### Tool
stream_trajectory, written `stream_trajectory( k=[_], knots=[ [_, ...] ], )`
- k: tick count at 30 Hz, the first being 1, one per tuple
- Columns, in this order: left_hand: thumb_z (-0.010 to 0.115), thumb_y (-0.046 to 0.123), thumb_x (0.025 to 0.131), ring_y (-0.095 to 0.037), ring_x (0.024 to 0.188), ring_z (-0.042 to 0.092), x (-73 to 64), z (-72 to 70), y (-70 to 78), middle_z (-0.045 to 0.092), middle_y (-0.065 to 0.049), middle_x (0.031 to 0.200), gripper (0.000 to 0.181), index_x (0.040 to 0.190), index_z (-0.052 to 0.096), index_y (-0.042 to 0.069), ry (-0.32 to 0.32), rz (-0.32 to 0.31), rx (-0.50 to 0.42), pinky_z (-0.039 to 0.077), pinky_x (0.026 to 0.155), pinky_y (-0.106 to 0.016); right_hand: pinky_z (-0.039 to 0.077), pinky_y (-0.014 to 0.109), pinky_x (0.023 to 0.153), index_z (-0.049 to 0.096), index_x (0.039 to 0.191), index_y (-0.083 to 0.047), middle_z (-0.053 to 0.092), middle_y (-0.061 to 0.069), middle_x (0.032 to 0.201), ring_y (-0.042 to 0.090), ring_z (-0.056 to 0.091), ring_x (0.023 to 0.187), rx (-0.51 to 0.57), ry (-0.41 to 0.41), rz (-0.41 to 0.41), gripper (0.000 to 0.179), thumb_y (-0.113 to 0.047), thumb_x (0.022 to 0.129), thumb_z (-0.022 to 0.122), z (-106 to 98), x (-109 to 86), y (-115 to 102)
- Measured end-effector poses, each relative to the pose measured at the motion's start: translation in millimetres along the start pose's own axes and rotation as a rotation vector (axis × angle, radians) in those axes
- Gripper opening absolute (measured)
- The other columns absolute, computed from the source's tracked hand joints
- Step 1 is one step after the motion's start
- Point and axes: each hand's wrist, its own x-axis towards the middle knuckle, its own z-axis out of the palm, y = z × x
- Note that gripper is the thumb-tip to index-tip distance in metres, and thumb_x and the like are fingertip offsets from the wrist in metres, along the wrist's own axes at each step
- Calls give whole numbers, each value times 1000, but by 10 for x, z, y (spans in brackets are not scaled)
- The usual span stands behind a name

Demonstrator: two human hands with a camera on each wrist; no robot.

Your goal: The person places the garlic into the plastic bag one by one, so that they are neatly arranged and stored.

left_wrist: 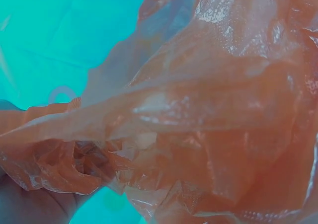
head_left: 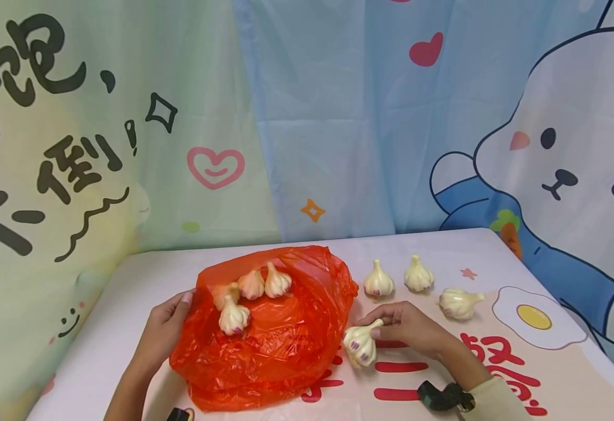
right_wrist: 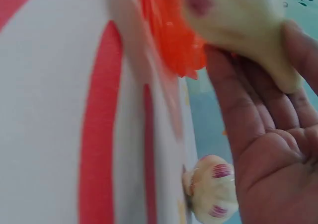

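A crumpled red plastic bag (head_left: pixel 265 362) lies on the table with its mouth spread toward the back. My left hand (head_left: pixel 167 321) grips the bag's left edge, thumb on top; in the left wrist view the film (left_wrist: pixel 213 110) fills most of the picture. Several garlic bulbs, one of them a pale bulb (head_left: pixel 234 316), show in and through the bag. Just right of the bag, my right hand (head_left: pixel 409 327) pinches a garlic bulb (head_left: pixel 360 345) by its stem, thumb against the neck. The right wrist view shows that bulb (right_wrist: pixel 238 25) close up, between thumb and fingers.
Behind my right hand three garlic bulbs stand or lie on the table: one bulb (head_left: pixel 379 279), a second bulb (head_left: pixel 419 273), and a third bulb (head_left: pixel 459 304) on its side. The tabletop (head_left: pixel 154 269) carries printed patterns. A printed curtain (head_left: pixel 317 146) hangs behind it.
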Motion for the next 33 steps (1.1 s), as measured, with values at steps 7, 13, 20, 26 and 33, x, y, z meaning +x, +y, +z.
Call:
stream_trajectory(
  k=[7,13,20,26,33],
  knots=[
    [36,40,106,-28,105,59,4,-2,10,61,-18,125,54,137,53,-1,-1,-13,-10,52,85,-25,53,33,88,64,124,-3,65,10,123,26,61,112,19,154,-14,36,-18,92,69,-35,-21,-141],
    [36,39,106,-29,107,58,0,-1,4,60,-19,126,53,137,53,-2,2,-4,8,52,89,-30,52,38,91,62,122,0,64,14,124,26,61,112,101,231,-53,34,-13,92,68,-20,20,-268],
    [35,39,106,-30,110,58,2,-8,3,60,-19,127,54,137,52,-2,2,-6,14,52,91,-34,51,39,91,60,126,0,66,12,120,25,62,110,90,251,-106,40,-21,93,67,81,158,-402],
    [35,39,106,-30,112,58,-5,-40,15,59,-19,128,54,138,51,-2,7,-7,16,51,92,-34,53,36,89,64,125,-6,69,6,115,25,61,109,-39,265,-119,38,-25,93,69,236,381,-487],
    [36,38,106,-30,108,61,-10,-62,35,61,-20,125,54,136,52,-4,12,0,1,53,88,-29,54,35,86,67,120,-4,69,7,111,24,64,102,-110,243,-202,32,-21,93,69,377,624,-612]
  ],
)
